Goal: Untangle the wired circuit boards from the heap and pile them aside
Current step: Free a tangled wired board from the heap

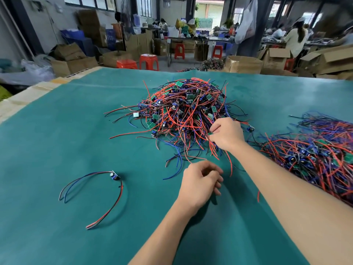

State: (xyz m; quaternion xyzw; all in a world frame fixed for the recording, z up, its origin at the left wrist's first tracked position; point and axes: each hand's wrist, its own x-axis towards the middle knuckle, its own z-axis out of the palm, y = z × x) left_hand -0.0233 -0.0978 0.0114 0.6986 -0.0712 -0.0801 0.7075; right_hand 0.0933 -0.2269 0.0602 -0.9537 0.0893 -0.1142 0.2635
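Observation:
A tangled heap (183,111) of small green circuit boards with red, blue and black wires lies in the middle of the green table cover (76,131). My right hand (227,134) is at the heap's near right edge and pinches a small green board with its wires. My left hand (200,180) hovers just in front of the heap with fingers loosely curled and nothing visibly held. One freed board (114,175) lies alone at the near left, its wires curving towards me.
A second large mass of wired boards (315,152) spreads along the table's right side, beside my right forearm. Beyond the table's far edge stand cardboard boxes (242,64), red stools (149,62) and people at other benches.

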